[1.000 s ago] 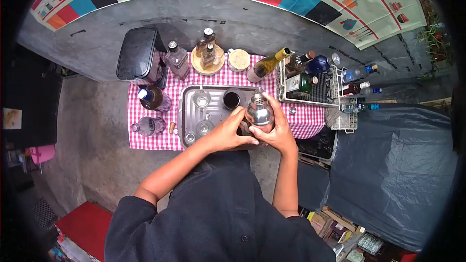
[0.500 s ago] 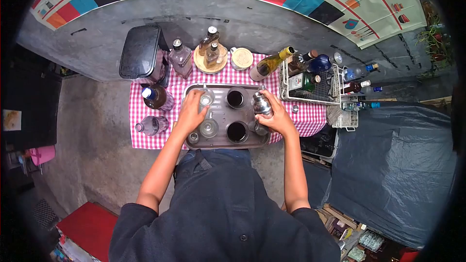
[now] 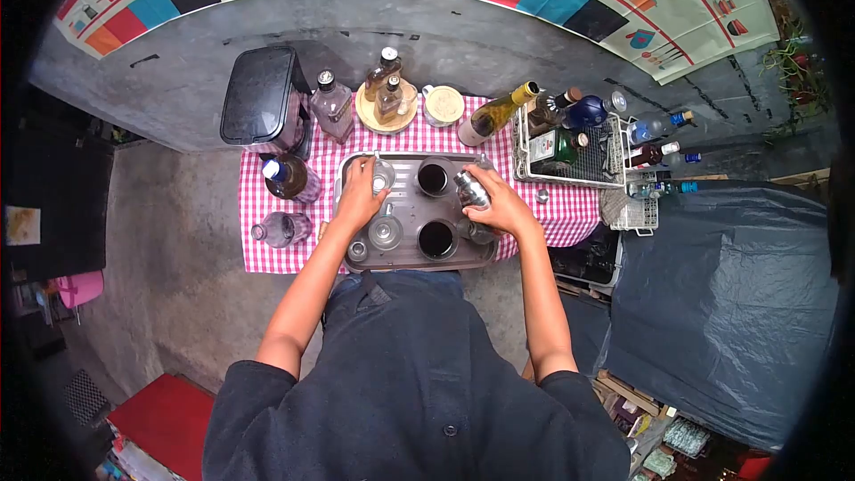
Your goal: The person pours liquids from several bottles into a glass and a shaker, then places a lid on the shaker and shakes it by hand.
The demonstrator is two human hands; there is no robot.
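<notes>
Our left hand (image 3: 360, 196) has left the metal shaker (image 3: 469, 189) and gone over to close on a small glass (image 3: 382, 177) at the tray's (image 3: 405, 263) 10 o'clock. Our right hand (image 3: 500, 207) stays wrapped around the shaker, now lowered to the tray's 2 o'clock beside two dark-filled cups (image 3: 435, 208), so we reckon shaking's over.

— Behind the left hand (image 3: 358, 199): most of a clear glass (image 3: 381, 176), only the rim showing; grip impossible to judge.

— Under the right hand (image 3: 499, 207): lower half of the steel shaker (image 3: 468, 187), plus most of a small item (image 3: 481, 233) on the tray (image 3: 405, 260).

— Labels on bottles in the wire rack (image 3: 570, 180)?

— Too small to read. Near tray edge partly covered by the forearms.
</notes>
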